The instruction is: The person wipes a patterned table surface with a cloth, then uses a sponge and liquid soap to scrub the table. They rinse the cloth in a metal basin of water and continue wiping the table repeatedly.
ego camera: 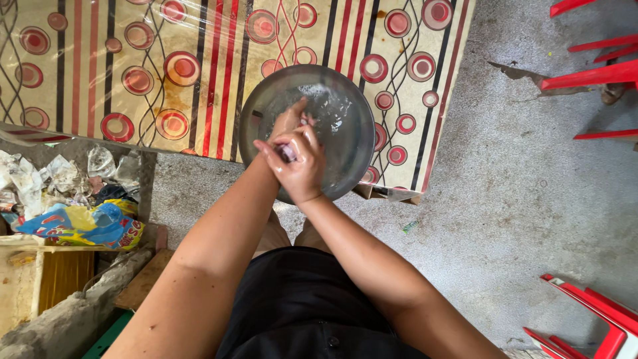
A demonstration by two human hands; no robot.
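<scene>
Both my forearms reach forward from my body and meet over the round metal bowl (345, 133), which sits at the near edge of the worktop (86, 66), partly overhanging it; the worktop is covered in a cream cloth with red rings and stripes. My right hand (302, 166) lies on top, fingers curled shut around a small pale thing (288, 153) that I cannot make out; my left hand (287, 121) sits under and just beyond it, its fingers pointing into the bowl and pressed against the right, wet and shiny; whether it grips anything I cannot tell. Foamy water (332, 110) shows in the bowl beyond my hands. A heap of plastic wrappers (80, 199) lies on the floor to my left; red chairs (591, 66) stand to my right on the grey concrete floor (518, 199).
</scene>
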